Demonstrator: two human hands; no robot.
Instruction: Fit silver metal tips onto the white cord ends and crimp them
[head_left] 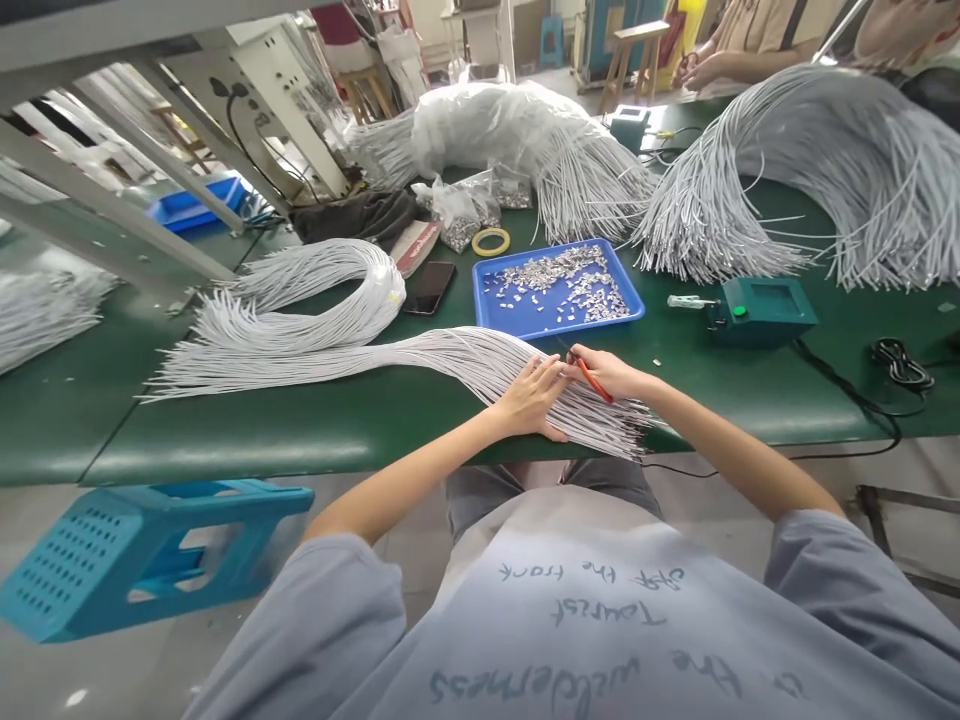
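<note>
A long bundle of thin white cables (457, 360) lies along the front of the green table, its loose ends fanned out on the right. My left hand (531, 398) rests across this bundle, fingers stretched over the strands and thumb apart on the near side. In my right hand (606, 372) is a pair of red-handled pliers (594, 382), their dark tip pointing away, just by my left fingertips. Whether a single strand is between the jaws is too small to tell. Beyond the hands, a blue tray (517, 325) holds many small silvery metal pieces.
Behind the tray are bags of metal parts (459, 225), yellow tape (491, 241) and a phone (430, 287). A coiled cable bundle (375, 290) lies left; larger bundles (787, 130) stand behind. A green device (769, 312) sits right. A co-worker's hands (701, 70) show across the table.
</note>
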